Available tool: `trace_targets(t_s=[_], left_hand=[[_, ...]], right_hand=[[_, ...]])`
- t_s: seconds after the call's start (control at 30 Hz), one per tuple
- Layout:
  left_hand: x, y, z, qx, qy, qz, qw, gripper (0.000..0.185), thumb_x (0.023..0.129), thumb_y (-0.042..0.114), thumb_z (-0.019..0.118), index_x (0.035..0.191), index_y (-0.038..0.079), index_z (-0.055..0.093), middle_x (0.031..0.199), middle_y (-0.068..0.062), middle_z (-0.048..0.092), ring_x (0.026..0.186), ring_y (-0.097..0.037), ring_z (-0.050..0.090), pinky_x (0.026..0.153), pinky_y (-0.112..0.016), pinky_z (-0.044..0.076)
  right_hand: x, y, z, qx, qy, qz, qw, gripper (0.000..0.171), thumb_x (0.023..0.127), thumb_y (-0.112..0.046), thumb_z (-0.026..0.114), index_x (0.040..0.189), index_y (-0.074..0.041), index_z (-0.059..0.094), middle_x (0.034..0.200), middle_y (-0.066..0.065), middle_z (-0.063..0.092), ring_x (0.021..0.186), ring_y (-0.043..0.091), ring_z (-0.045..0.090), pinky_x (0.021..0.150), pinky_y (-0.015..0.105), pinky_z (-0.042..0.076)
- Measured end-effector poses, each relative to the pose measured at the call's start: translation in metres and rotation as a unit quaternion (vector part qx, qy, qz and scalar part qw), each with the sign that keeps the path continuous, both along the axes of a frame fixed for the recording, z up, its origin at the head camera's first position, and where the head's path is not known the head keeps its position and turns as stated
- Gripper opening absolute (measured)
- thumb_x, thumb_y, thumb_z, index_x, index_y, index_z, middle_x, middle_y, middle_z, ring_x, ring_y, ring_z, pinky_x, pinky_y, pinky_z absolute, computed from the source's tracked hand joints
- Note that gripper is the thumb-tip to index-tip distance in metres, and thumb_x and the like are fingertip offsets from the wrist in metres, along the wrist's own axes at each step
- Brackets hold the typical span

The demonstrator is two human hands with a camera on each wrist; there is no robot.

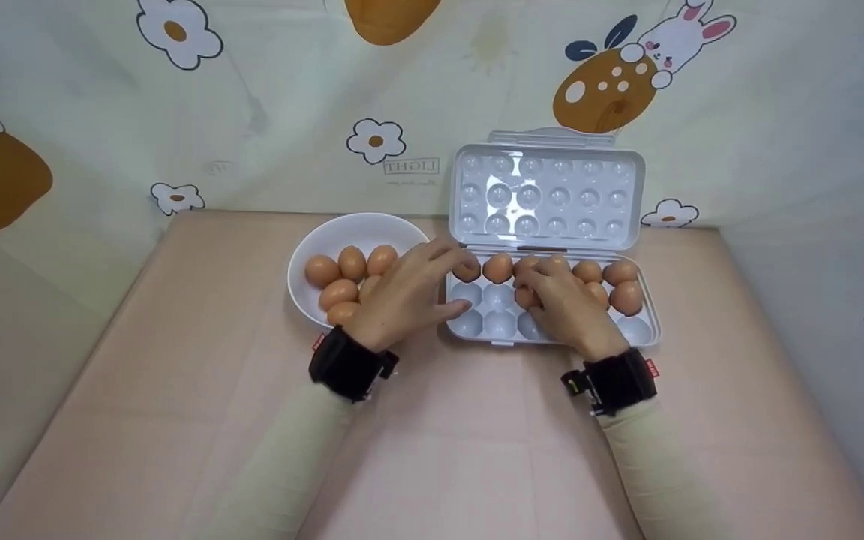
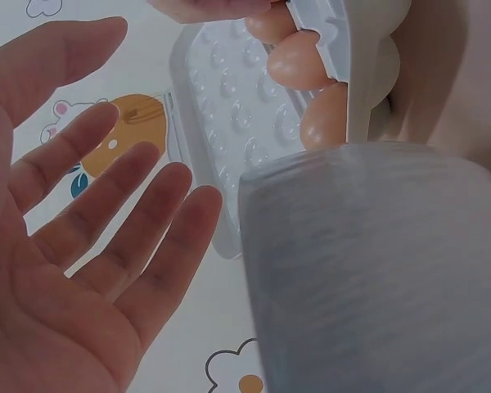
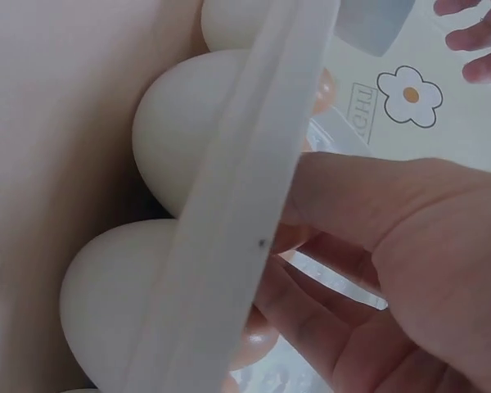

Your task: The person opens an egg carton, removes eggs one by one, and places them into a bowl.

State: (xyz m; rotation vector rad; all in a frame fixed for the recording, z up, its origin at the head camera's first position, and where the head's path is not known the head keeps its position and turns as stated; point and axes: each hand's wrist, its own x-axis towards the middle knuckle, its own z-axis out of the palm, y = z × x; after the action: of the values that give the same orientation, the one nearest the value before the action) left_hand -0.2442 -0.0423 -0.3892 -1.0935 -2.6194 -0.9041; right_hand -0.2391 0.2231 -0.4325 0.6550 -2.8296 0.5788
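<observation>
My left hand [image 1: 406,294] hovers between the white bowl [image 1: 319,244] and the egg carton [image 1: 499,325], fingers spread and holding nothing. Its fingertips overlap the brown egg [image 1: 466,268] at the back row's left end in the head view. In the left wrist view the palm and fingers are bare. My right hand [image 1: 571,307] reaches down into the carton, its thumb and fingers pinching a brown egg [image 1: 526,298] in the middle row. That egg [image 3: 289,239] is partly hidden behind the carton's front rim in the right wrist view.
The carton's clear, dimpled lid [image 1: 552,199] stands raised behind it. Brown eggs [image 1: 589,270] fill the back row and part of the middle row. Several more eggs [image 1: 338,294] lie in the bowl. A patterned curtain [image 1: 282,112] hangs behind the cloth-covered table [image 1: 432,450].
</observation>
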Motion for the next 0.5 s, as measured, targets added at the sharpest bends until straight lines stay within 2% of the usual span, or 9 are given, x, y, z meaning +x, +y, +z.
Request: trace_targets(t_s=[0.1, 0.17, 0.27, 0.4, 0.5], left_hand=[[0.0, 0.001, 0.0, 0.001, -0.002, 0.0, 1.0, 0.039, 0.088, 0.019, 0.089, 0.123, 0.021, 0.071, 0.119, 0.004, 0.065, 0.113, -0.015, 0.058, 0.102, -0.029, 0.049], [0.0, 0.001, -0.001, 0.001, -0.001, -0.001, 1.0, 0.038, 0.089, 0.02, 0.088, 0.123, 0.021, 0.071, 0.119, 0.004, 0.065, 0.113, -0.015, 0.058, 0.102, -0.029, 0.049], [0.0, 0.001, -0.001, 0.004, 0.002, -0.002, 1.0, 0.037, 0.09, 0.019, 0.087, 0.123, 0.02, 0.07, 0.119, 0.004, 0.064, 0.114, -0.017, 0.06, 0.102, -0.029, 0.049], [0.001, 0.001, 0.0, 0.01, 0.003, -0.001, 0.9999, 0.036, 0.09, 0.019, 0.087, 0.123, 0.019, 0.07, 0.118, 0.003, 0.065, 0.113, -0.019, 0.061, 0.101, -0.03, 0.049], [0.001, 0.001, 0.0, 0.009, 0.0, 0.005, 0.9999, 0.039, 0.091, 0.02, 0.087, 0.126, 0.018, 0.07, 0.121, 0.002, 0.065, 0.114, -0.019, 0.059, 0.103, -0.031, 0.05]], right_hand=[[-0.001, 0.001, 0.0, -0.006, 0.011, 0.003, 1.0, 0.024, 0.086, 0.013, 0.07, 0.087, -0.01, 0.065, 0.087, 0.005, 0.058, 0.092, 0.029, 0.051, 0.079, 0.038, 0.041], [0.001, 0.002, 0.002, -0.008, 0.015, -0.015, 1.0, 0.023, 0.087, 0.008, 0.073, 0.089, -0.013, 0.066, 0.086, 0.002, 0.057, 0.092, 0.026, 0.052, 0.075, 0.037, 0.041], [0.003, 0.004, 0.005, -0.019, 0.025, -0.023, 0.999, 0.019, 0.088, 0.002, 0.076, 0.094, -0.014, 0.068, 0.086, 0.001, 0.059, 0.092, 0.024, 0.055, 0.075, 0.038, 0.041], [0.004, 0.003, 0.011, -0.051, 0.039, -0.005, 0.998, 0.017, 0.089, -0.002, 0.079, 0.103, -0.009, 0.073, 0.091, 0.005, 0.065, 0.09, 0.027, 0.06, 0.081, 0.039, 0.047], [0.006, 0.001, 0.015, -0.084, 0.037, -0.005, 0.996, 0.023, 0.088, -0.005, 0.083, 0.109, -0.006, 0.074, 0.098, 0.007, 0.069, 0.092, 0.026, 0.065, 0.083, 0.038, 0.057]])
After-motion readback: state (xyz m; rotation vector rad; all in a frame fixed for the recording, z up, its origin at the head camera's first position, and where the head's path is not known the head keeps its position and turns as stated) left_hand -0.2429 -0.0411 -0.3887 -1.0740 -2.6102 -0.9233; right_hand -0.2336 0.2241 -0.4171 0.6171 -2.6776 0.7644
